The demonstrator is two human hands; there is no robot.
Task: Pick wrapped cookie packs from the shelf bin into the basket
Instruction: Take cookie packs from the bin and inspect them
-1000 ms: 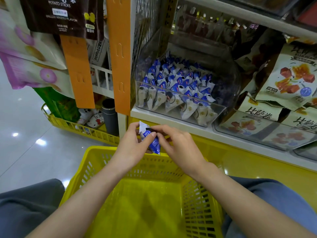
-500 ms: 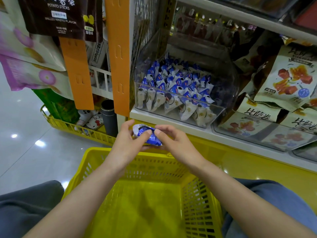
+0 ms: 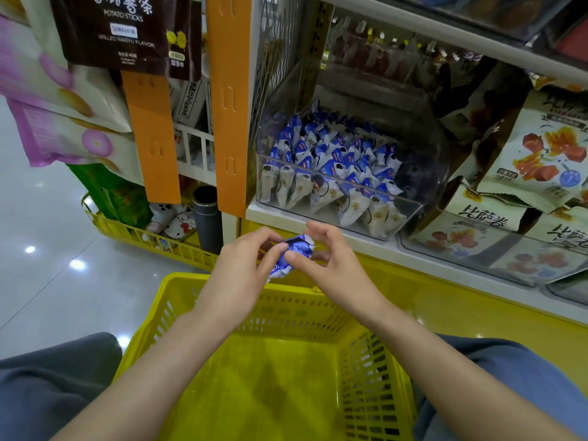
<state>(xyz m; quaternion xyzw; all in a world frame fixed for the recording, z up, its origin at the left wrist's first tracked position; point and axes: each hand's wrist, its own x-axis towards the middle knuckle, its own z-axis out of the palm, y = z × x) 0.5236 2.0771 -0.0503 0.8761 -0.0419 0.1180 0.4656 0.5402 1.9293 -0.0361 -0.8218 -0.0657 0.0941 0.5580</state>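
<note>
Yellow plastic filled the near view: the basket [image 3: 375, 377] sat between the person's legs, its floor bare and its far rim just below both hands. The left hand [image 3: 241, 272] and the right hand [image 3: 334, 265] met by that far rim, each pinching one crumpled blue-and-white cookie pack [image 3: 294, 251] between thumb and fingertips. The pack therefore hung in the air between them, not yet in the basket. Keeping it so close to the open mouth seemed sensible, since only a short pull back would set it above the floor. Let go where it was, it might strike the rim or fall outside. Just beyond, at the front edge of the shelf [image 3: 276, 216], stood the clear shelf bin [image 3: 426, 160]. Its low front wall left room to reach over to the heaped cookie packs [image 3: 334, 167], which were piled toward its left side. An orange strip [image 3: 229, 106] hung by the bin's left corner and snack bags [image 3: 541, 148] crowded its right, neither covering the opening. Farther left, a low yellow rack [image 3: 143, 237] stood beside a grey flask [image 3: 206, 214].
</note>
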